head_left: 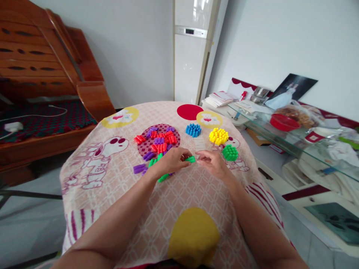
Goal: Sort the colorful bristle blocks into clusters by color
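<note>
My left hand [177, 160] is closed over the table, its thumb and fingers pinching a small green ribbed plastic piece [190, 159]. My right hand [213, 163] is just right of that piece, with its fingers apart and the fingertips close to the piece's end. Whether they touch it is hard to see. Under and beyond my left hand lies a loose spread of red pieces [163, 138], purple pieces [138, 169] and green pieces [163, 178], partly hidden by the hand. Upright clusters stand farther off: blue [193, 130], yellow [218, 136] and green [230, 152].
A patterned cloth [146, 216] covers the round table. Just beyond my hands lies a whitish, see-through item [200, 144]. A wooden bench [94, 97] stands at the left. On the right, a glass-topped cabinet [280, 140] holds papers, a red bowl [284, 122] and bags.
</note>
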The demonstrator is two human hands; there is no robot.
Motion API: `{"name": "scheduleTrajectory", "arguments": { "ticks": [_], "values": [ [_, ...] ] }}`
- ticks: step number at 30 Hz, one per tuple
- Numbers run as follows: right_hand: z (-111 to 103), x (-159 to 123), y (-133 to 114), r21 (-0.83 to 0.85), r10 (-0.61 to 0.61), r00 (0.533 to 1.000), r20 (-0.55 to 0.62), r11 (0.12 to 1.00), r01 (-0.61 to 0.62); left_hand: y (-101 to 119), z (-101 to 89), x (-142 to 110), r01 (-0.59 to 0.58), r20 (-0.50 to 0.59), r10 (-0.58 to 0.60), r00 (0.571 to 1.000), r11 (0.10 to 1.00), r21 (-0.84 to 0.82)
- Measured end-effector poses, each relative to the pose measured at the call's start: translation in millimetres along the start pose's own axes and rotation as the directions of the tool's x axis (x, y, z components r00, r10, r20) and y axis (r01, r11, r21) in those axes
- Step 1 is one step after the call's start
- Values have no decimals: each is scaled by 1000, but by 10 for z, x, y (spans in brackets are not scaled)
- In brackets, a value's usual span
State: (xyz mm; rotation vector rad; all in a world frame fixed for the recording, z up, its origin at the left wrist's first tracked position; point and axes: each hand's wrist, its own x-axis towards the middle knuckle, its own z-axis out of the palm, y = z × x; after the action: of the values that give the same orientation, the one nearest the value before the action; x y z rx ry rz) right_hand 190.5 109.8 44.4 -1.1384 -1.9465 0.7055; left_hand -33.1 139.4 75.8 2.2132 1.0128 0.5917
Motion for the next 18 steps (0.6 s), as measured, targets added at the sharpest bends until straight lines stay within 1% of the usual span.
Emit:
{"name": "scheduleTrajectory", "arguments": {
  "ticks": [3, 6, 10, 14, 16, 18],
  "values": [
    [94, 12, -16, -106, -66, 997, 30, 992, 69, 0, 108, 14, -7, -60, 5, 998, 999, -41],
    [101, 8, -22, -186, -63, 997, 47, 980, 70, -10, 175, 26, 4, -123, -14, 992, 996, -84],
    [89, 1, -30, -195, -16, 999, 33, 981, 23, 24, 226, 42, -10, -162, -17, 987, 987, -162],
    [101, -1, -37, -134, 51, 999, -6, 990, -51, 61, 258, 47, -36, -147, 2, 989, 972, -231],
    [100, 1, -40, -132, 61, 998, -9, 989, -62, 51, 272, 50, -36, -149, -1, 989, 968, -247],
    [74, 6, -35, -170, 59, 998, -9, 984, -60, 27, 285, 54, -28, -152, -13, 988, 965, -262]
  ]
}}
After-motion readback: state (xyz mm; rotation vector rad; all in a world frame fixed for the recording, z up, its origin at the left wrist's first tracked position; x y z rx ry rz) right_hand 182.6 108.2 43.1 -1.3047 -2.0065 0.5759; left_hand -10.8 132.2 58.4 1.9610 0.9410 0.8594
